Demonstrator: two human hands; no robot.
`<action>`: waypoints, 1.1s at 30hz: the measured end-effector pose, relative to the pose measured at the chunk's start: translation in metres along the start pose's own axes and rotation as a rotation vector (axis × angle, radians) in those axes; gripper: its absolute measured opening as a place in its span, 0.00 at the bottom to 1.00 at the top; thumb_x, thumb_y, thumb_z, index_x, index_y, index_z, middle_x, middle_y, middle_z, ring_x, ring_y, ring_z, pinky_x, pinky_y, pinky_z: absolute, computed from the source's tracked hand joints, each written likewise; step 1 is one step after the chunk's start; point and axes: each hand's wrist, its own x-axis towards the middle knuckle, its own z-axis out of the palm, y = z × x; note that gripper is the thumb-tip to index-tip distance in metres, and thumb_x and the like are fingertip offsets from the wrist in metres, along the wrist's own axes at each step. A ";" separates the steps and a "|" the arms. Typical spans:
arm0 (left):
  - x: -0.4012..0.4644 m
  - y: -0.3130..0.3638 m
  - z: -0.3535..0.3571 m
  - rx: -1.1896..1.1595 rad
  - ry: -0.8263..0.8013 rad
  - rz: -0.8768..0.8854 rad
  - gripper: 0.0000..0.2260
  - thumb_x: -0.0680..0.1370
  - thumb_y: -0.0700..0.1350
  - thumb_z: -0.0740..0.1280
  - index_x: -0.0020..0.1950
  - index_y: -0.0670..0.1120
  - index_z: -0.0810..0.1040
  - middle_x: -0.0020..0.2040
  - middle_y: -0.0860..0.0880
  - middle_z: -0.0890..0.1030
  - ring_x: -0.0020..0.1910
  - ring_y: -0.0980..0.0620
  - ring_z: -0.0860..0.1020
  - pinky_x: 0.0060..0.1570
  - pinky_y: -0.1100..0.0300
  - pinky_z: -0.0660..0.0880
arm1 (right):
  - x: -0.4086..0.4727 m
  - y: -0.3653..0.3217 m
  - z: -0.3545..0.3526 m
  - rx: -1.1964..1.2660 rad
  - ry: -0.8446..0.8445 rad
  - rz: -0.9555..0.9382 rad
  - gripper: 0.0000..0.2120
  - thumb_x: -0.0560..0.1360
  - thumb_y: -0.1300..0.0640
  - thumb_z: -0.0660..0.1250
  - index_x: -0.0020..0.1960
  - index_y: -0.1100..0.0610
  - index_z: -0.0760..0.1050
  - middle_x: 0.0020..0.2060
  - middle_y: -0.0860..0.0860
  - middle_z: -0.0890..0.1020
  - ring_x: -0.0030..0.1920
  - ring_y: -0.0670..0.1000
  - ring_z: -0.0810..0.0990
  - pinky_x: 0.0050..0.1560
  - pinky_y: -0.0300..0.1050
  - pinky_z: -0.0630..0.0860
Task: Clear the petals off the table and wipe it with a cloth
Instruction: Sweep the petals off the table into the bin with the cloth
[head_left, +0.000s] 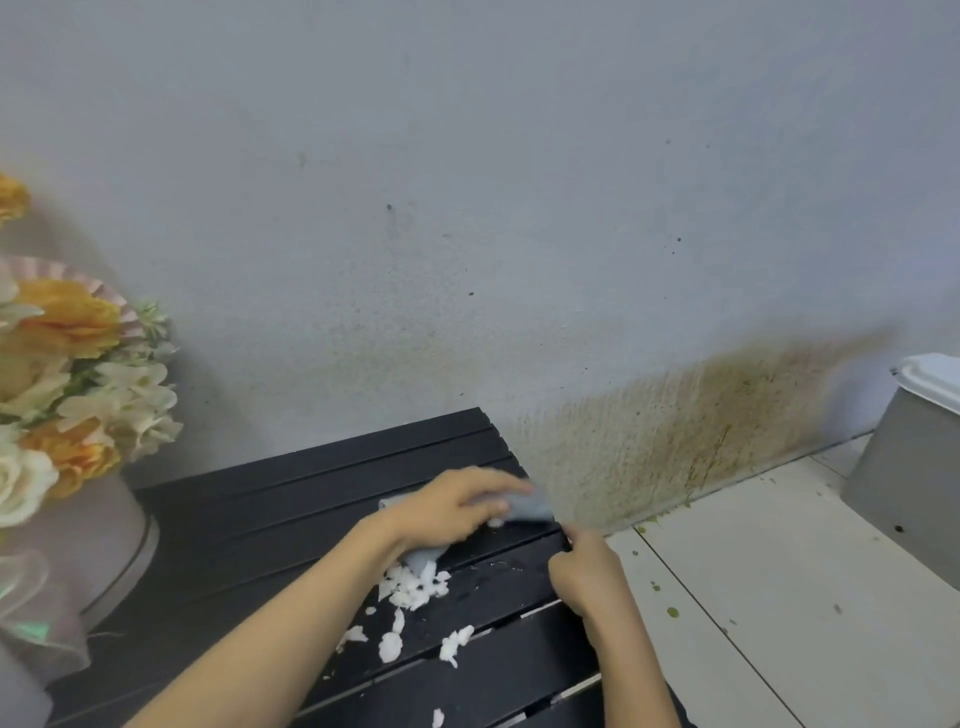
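Two bare hands work near the right edge of a black slatted table (291, 499). The left hand (457, 506) lies on a grey-blue cloth (532, 506), fingers stretched fairly flat and blurred, pressing it to the slats close to the table's far right corner. The right hand (587, 571) sits at the right edge itself, fingers curled; whether it grips the edge or anything else cannot be told.

Just below the left wrist lies one dense clump of white petals (413, 590). About five smaller pieces are scattered nearer the viewer, well inside the edges.

The table's far edge meets a grey wall (467, 182). Beyond the right edge the tiled floor (753, 571) lies open, flecked green, with a brownish stain on the wall above it. One grey bin (909, 478) with a white lid stands at far right, well apart from the table. On the table's left end stands one flower arrangement (67, 374) of orange and cream blooms in a pale round box.
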 end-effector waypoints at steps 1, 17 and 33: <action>-0.008 0.004 0.001 -0.014 -0.078 0.043 0.16 0.81 0.45 0.59 0.68 0.53 0.71 0.65 0.61 0.73 0.58 0.72 0.71 0.63 0.68 0.68 | -0.001 0.000 0.000 0.006 0.007 0.003 0.22 0.74 0.66 0.54 0.66 0.56 0.68 0.59 0.57 0.77 0.57 0.57 0.76 0.58 0.49 0.74; 0.073 -0.070 -0.026 0.283 0.409 -0.334 0.18 0.82 0.45 0.54 0.72 0.47 0.66 0.70 0.47 0.70 0.68 0.47 0.67 0.64 0.55 0.65 | 0.003 -0.002 0.011 -0.139 0.118 -0.023 0.18 0.75 0.63 0.54 0.63 0.56 0.68 0.61 0.53 0.74 0.60 0.57 0.73 0.62 0.50 0.70; -0.005 -0.060 -0.052 0.094 0.461 -0.309 0.17 0.81 0.42 0.57 0.71 0.48 0.68 0.68 0.50 0.73 0.67 0.50 0.71 0.64 0.60 0.64 | 0.001 0.002 0.015 -0.159 0.148 -0.016 0.16 0.75 0.63 0.54 0.62 0.55 0.69 0.60 0.53 0.75 0.60 0.56 0.73 0.61 0.47 0.68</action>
